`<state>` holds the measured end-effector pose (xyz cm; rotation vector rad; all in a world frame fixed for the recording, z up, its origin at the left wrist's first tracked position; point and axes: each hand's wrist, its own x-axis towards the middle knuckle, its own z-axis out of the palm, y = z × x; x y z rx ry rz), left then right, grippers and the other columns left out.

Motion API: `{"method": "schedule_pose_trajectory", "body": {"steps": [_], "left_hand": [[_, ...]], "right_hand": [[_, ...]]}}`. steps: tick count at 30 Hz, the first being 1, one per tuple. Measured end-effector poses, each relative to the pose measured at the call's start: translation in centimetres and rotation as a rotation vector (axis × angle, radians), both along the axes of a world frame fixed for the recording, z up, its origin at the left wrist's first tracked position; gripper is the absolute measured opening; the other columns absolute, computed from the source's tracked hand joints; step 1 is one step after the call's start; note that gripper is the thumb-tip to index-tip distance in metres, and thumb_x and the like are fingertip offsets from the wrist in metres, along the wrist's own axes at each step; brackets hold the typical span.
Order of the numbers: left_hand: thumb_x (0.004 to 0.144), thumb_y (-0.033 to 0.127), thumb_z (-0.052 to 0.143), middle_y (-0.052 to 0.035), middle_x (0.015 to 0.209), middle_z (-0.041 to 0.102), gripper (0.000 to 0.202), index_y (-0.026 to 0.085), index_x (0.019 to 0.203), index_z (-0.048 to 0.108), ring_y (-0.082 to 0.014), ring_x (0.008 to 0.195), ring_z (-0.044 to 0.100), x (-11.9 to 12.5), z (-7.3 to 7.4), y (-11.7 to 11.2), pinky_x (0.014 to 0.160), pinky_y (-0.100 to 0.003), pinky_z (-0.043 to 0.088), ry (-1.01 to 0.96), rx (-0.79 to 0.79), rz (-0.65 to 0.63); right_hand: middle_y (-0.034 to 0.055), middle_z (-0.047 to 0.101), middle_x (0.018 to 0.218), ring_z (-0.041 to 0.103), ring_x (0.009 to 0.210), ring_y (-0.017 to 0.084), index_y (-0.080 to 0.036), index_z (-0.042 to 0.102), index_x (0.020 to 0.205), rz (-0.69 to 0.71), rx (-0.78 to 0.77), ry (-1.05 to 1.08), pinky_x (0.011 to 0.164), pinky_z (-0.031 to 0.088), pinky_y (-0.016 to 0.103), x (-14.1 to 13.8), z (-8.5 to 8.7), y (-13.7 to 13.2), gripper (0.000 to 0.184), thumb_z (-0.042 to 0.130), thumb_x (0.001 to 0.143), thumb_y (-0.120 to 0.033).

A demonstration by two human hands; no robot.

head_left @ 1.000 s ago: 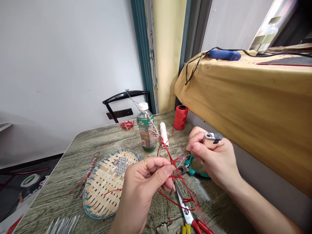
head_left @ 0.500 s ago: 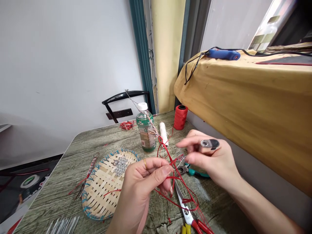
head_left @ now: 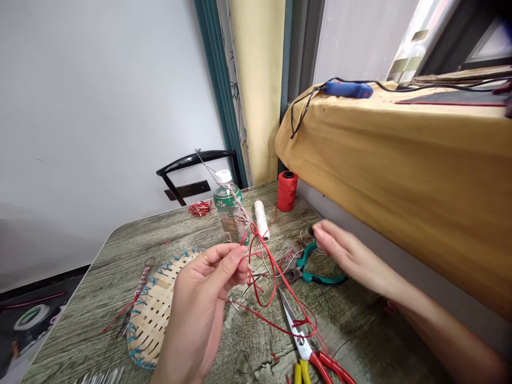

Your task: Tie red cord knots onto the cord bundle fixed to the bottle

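Note:
My left hand (head_left: 200, 306) is closed in a pinch on a tangle of red cord (head_left: 267, 277), held just above the wooden table (head_left: 168, 234). The cord's loops hang down over the scissors (head_left: 298, 333). My right hand (head_left: 346, 256) lies low over the table by the teal pliers (head_left: 320, 274), fingers together and pointing left. A small dark thing shows at its fingertips; I cannot make out what it is. A thin braided strand runs from the cord up past the green bottle (head_left: 227, 213).
A woven basket tray (head_left: 150, 317) lies left of my left hand, with a braided strip (head_left: 138, 290) beside it. A white spool (head_left: 261, 218) and a red spool (head_left: 287, 191) stand behind. A yellow-draped bench (head_left: 400, 160) with a blue glue gun (head_left: 346, 89) borders the right.
My right hand dropped from chest height, where it held a metal lighter, down to the table by the pliers. The lighter no longer shows. My left hand lifted the cord slightly.

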<state>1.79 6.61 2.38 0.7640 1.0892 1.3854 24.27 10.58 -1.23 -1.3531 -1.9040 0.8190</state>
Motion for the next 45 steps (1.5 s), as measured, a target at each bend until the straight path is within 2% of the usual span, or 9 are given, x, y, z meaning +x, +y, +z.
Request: {"method": "schedule_pose_trajectory", "body": {"steps": [4, 7, 13, 19, 24, 27, 34, 40, 45], "left_hand": [[0.068, 0.02, 0.069, 0.0007, 0.067, 0.064, 0.006, 0.015, 0.071, 0.069, -0.0058, 0.061, 0.056, -0.3, -0.1, 0.4, 0.058, -0.011, 0.047, -0.001, 0.02, 0.053], [0.068, 0.022, 0.069, 0.0011, 0.066, 0.063, 0.006, 0.016, 0.07, 0.069, -0.0059, 0.062, 0.056, -0.3, -0.1, 0.4, 0.059, -0.011, 0.048, -0.004, 0.046, 0.053], [0.063, 0.022, 0.072, 0.0027, 0.064, 0.063, 0.008, 0.017, 0.068, 0.069, -0.0048, 0.058, 0.054, -0.3, -0.4, 0.2, 0.056, -0.01, 0.046, 0.083, 0.069, 0.119], [0.063, 0.023, 0.072, 0.0035, 0.062, 0.063, 0.009, 0.019, 0.071, 0.069, -0.0056, 0.057, 0.053, 1.0, -1.4, -0.4, 0.055, -0.013, 0.045, 0.26, 0.142, 0.138], [0.067, 0.025, 0.069, 0.0029, 0.064, 0.065, 0.007, 0.019, 0.071, 0.069, -0.0072, 0.059, 0.056, 3.0, -1.9, -1.6, 0.057, -0.015, 0.046, 0.327, 0.162, 0.04], [0.067, 0.024, 0.069, 0.0028, 0.064, 0.065, 0.006, 0.02, 0.071, 0.069, -0.0076, 0.06, 0.056, 3.4, -1.5, -2.5, 0.058, -0.015, 0.046, 0.294, 0.168, 0.067], [0.067, 0.021, 0.069, 0.002, 0.06, 0.063, 0.004, 0.018, 0.068, 0.067, -0.0079, 0.056, 0.056, 3.5, 0.1, -4.2, 0.053, -0.015, 0.046, 0.098, 0.097, 0.054], [0.066, 0.02, 0.068, -0.0009, 0.063, 0.064, 0.005, 0.015, 0.068, 0.068, -0.0094, 0.059, 0.056, 3.8, 0.7, -4.8, 0.056, -0.018, 0.046, -0.089, 0.002, -0.026], [0.061, 0.017, 0.072, -0.002, 0.066, 0.064, 0.01, 0.016, 0.07, 0.07, -0.0127, 0.063, 0.058, 3.1, 0.3, -4.8, 0.059, -0.023, 0.048, -0.073, -0.01, -0.011]], "right_hand": [[0.0025, 0.057, 0.083, 0.053, 0.071, 0.016, -0.02, 0.05, 0.091, 0.051, -0.138, -0.331, 0.064, 0.041, 0.03, 0.8, -4.0, -4.1, 0.023, 0.04, 0.087, -0.041], [0.0045, 0.057, 0.089, 0.054, 0.079, 0.02, -0.021, 0.053, 0.092, 0.031, -0.092, -0.466, 0.068, 0.043, 0.033, 0.7, -6.2, -6.4, 0.018, 0.044, 0.086, -0.036], [0.0069, 0.056, 0.103, 0.053, 0.094, 0.021, -0.022, 0.055, 0.102, 0.006, 0.071, -0.383, 0.081, 0.043, 0.036, 2.8, -7.2, -7.6, 0.022, 0.046, 0.086, -0.034], [0.0031, 0.061, 0.094, 0.058, 0.075, 0.015, -0.023, 0.054, 0.102, -0.298, 0.038, -0.09, 0.066, 0.047, 0.027, 4.5, -4.1, -8.0, 0.021, 0.047, 0.086, -0.034], [-0.0019, 0.06, 0.086, 0.055, 0.068, 0.009, -0.028, 0.053, 0.106, -0.027, 0.21, 0.029, 0.062, 0.046, 0.02, -0.3, 1.5, -8.2, 0.024, 0.055, 0.082, -0.025], [-0.0032, 0.058, 0.084, 0.053, 0.066, 0.007, -0.028, 0.051, 0.109, 0.047, 0.232, 0.098, 0.064, 0.046, 0.018, -2.9, 3.2, -7.7, 0.032, 0.061, 0.078, -0.027], [-0.0025, 0.052, 0.085, 0.051, 0.074, 0.009, -0.028, 0.048, 0.116, 0.172, 0.213, 0.264, 0.068, 0.045, 0.02, -5.1, 3.6, -6.6, 0.054, 0.072, 0.067, -0.028], [-0.0016, 0.051, 0.071, 0.049, 0.066, 0.008, -0.023, 0.066, 0.095, 0.188, 0.125, 0.478, 0.06, 0.042, 0.021, -6.2, 3.9, -6.3, 0.02, 0.064, 0.075, -0.021], [-0.0002, 0.055, 0.068, 0.051, 0.065, 0.009, -0.022, 0.071, 0.084, 0.155, 0.031, 0.617, 0.057, 0.042, 0.022, -6.5, 3.8, -6.0, 0.012, 0.059, 0.079, -0.021]]}}
